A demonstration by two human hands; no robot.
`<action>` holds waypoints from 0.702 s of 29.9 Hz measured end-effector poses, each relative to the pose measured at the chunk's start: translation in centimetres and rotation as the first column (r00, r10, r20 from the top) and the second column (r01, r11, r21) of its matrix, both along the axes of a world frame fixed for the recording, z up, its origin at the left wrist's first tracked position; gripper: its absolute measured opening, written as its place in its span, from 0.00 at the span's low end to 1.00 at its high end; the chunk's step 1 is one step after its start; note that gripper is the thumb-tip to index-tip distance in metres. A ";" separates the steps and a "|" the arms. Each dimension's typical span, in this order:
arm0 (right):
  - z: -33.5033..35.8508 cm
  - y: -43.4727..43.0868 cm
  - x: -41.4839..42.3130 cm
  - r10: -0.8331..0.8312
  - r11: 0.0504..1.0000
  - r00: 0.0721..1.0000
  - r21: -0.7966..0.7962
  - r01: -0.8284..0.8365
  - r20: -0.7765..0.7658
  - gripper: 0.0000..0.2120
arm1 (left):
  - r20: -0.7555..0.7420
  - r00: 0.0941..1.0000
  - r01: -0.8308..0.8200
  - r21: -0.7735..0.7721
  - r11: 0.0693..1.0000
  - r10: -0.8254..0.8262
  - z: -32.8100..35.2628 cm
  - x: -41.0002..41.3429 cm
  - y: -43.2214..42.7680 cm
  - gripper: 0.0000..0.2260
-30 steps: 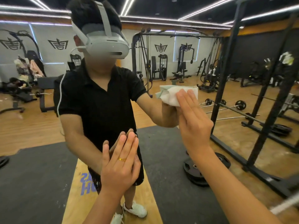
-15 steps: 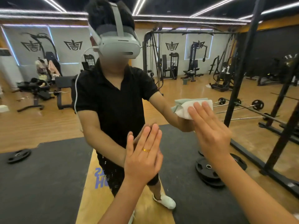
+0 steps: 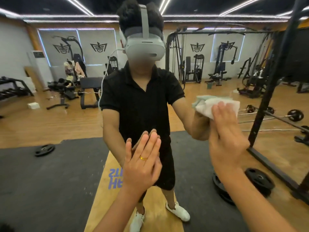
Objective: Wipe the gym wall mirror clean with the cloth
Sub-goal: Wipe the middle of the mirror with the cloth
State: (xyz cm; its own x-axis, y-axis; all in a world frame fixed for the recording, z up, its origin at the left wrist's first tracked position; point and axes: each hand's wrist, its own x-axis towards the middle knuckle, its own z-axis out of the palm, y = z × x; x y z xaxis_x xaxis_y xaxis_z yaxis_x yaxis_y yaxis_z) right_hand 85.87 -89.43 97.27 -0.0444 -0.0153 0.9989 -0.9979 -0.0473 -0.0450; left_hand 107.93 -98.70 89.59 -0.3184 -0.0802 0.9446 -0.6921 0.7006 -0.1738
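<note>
The wall mirror (image 3: 50, 124) fills the whole view and reflects me and the gym behind. My right hand (image 3: 225, 139) presses a white and pale green cloth (image 3: 215, 104) flat against the glass at the right, fingers straight. My left hand (image 3: 142, 164), with a gold ring, lies flat on the mirror lower down at the centre, fingers straight and together. Both palms are hidden against the glass.
In the reflection: a black squat rack (image 3: 270, 91) at the right, weight plates (image 3: 257, 181) on the floor, a barbell (image 3: 274, 114), dark mats, benches and machines at the back.
My view has swung to the left, so the reflection now sits nearer the centre. The right hand with the cloth has slid across the glass; the left hand stays flat on the mirror.
</note>
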 end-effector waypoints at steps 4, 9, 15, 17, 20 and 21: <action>-1.2 1.2 -1.9 0.053 0.992 0.959 0.128 -0.018 -0.279 0.16 | 0.013 1.000 -0.020 -0.008 1.000 0.020 0.2 0.1 0.1 0.24; 5.2 1.9 -7.0 -0.005 1.000 0.975 -0.001 0.005 -0.224 0.12 | -0.002 1.000 -0.027 -0.045 0.999 0.027 0.3 -0.2 0.1 0.25; 1.8 1.1 -4.5 -0.013 1.000 0.996 -0.002 0.013 -0.093 0.17 | -0.005 0.999 -0.042 -0.082 0.996 0.042 0.0 -0.3 -0.1 0.24; -1.2 1.4 -3.6 0.064 0.995 0.972 0.092 -0.045 -0.224 0.21 | -0.005 0.999 -0.043 -0.087 0.995 0.043 -0.2 -0.3 -0.3 0.24; 0.0 2.2 -6.0 0.138 0.983 0.914 0.162 -0.081 -0.382 0.16 | -0.005 0.999 -0.050 -0.097 0.994 0.049 -0.4 -0.3 -0.5 0.24; 1.3 2.4 -7.2 0.127 0.985 0.910 0.155 -0.070 -0.396 0.16 | -0.002 0.999 -0.050 -0.097 0.994 0.050 -0.4 -0.4 -0.5 0.24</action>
